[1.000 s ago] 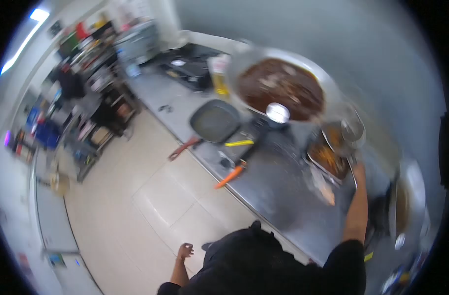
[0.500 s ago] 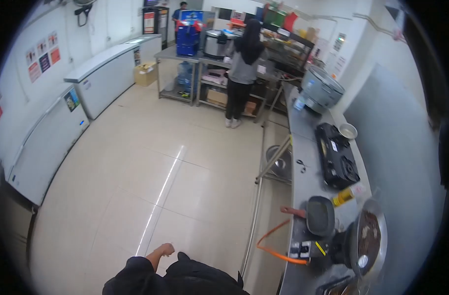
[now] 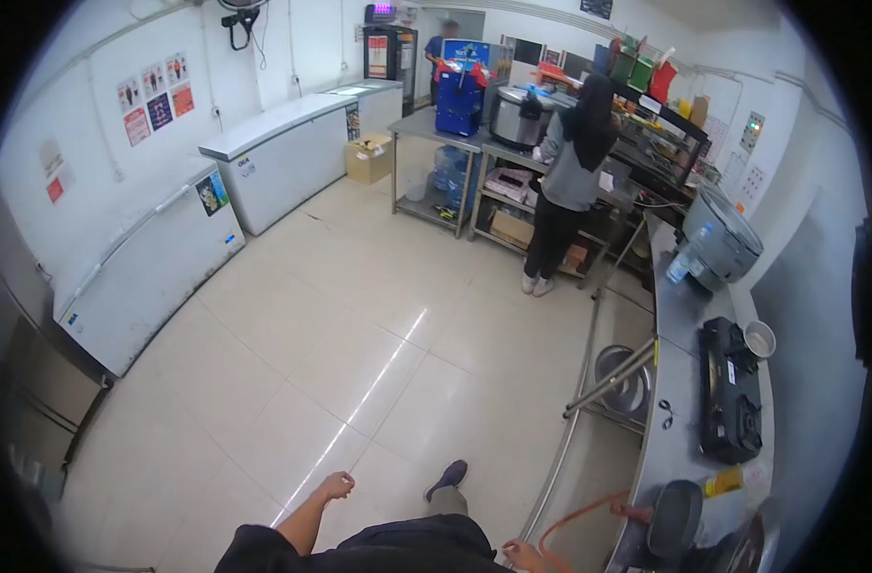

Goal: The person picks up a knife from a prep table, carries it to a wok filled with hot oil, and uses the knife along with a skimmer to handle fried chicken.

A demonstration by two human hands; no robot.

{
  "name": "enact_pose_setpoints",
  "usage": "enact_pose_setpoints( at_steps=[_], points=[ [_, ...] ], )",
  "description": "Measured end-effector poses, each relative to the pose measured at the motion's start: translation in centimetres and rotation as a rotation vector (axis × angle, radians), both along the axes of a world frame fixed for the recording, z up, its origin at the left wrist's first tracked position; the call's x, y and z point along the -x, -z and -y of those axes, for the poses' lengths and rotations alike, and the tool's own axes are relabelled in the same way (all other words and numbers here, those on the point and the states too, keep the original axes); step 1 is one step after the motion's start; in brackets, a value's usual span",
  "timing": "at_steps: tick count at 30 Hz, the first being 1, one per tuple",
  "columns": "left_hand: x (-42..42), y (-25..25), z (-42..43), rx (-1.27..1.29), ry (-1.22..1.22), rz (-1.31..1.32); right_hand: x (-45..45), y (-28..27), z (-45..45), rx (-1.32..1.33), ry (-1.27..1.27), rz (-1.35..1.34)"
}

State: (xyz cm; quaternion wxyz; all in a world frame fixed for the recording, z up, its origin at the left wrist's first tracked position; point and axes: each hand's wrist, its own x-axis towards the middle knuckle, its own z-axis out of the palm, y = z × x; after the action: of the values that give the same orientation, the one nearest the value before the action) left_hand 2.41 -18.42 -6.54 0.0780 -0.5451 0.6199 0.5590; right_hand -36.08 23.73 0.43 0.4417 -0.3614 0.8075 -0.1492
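My left hand (image 3: 337, 485) hangs over the tiled floor (image 3: 360, 382) at the lower middle, its fingers curled together with nothing visible in them. At the bottom edge, my right hand (image 3: 523, 555) is low beside my dark clothing, near an orange hose (image 3: 579, 511); its fingers are too small and partly hidden to read. To its right, a square dark pan (image 3: 675, 519) with a reddish handle lies on the steel counter (image 3: 660, 458), next to a bottle of yellow liquid (image 3: 723, 481).
A black stove (image 3: 730, 392), scissors (image 3: 666, 413) and a large metal pot (image 3: 718, 234) stand along the right counter. A person (image 3: 579, 172) stands at a steel table, another (image 3: 440, 57) farther back. White chest freezers (image 3: 154, 267) line the left wall.
The view has swung from the counter toward the room. My right hand has left the tray and utensil and is now low by my body. One foot has come into view.
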Motion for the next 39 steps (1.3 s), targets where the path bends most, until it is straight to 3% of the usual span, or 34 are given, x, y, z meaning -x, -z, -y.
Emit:
enact_pose_setpoints(
  at_steps=[2,6,8,10,13,15,19,23,28,30,36,39],
  points=[
    [0.5,-0.1,0.8,-0.007,-0.039,0.014,6.5,1.5,3.3,-0.156,-0.064,-0.088],
    [0.7,-0.8,0.8,-0.109,-0.225,0.174,19.2,5.4,11.2,0.005,0.009,-0.319],
    [0.4,1.2,2.3,-0.357,-0.215,0.282,24.1,0.1,21.6,0.181,0.192,-0.35],
    [1.6,0.3,3.5,-0.328,-0.214,0.334,26.2,-2.4,27.8,0.23,0.148,-0.34],
    [4.8,-0.3,6.3,-0.279,-0.289,0.277,27.5,-3.9,35.6,0.418,0.017,-0.23],
    [8.0,-0.2,9.6,-0.265,-0.294,0.221,26.3,-7.3,41.1,0.317,-0.006,-0.084],
    [14.1,0.3,17.5,-0.266,-0.148,0.178,25.7,-7.6,48.7,0.278,-0.163,-0.027],
    [19.6,0.9,28.4,-0.17,-0.026,0.096,27.2,-4.6,53.9,0.182,-0.177,-0.047],
    [21.9,-0.8,42.9,-0.139,-0.119,0.039,30.6,0.6,56.3,-0.084,-0.068,-0.092],
    [22.2,-1.8,49.0,-0.121,-0.194,0.041,31.8,2.1,57.5,-0.236,0.106,0.003],
    [20.4,-0.4,61.6,-0.11,-0.28,0.109,32.0,3.2,62.8,-0.102,0.257,-0.025],
    [21.0,0.3,65.4,-0.102,-0.248,0.103,30.9,2.5,67.1,-0.247,0.384,0.102]
  ],
)
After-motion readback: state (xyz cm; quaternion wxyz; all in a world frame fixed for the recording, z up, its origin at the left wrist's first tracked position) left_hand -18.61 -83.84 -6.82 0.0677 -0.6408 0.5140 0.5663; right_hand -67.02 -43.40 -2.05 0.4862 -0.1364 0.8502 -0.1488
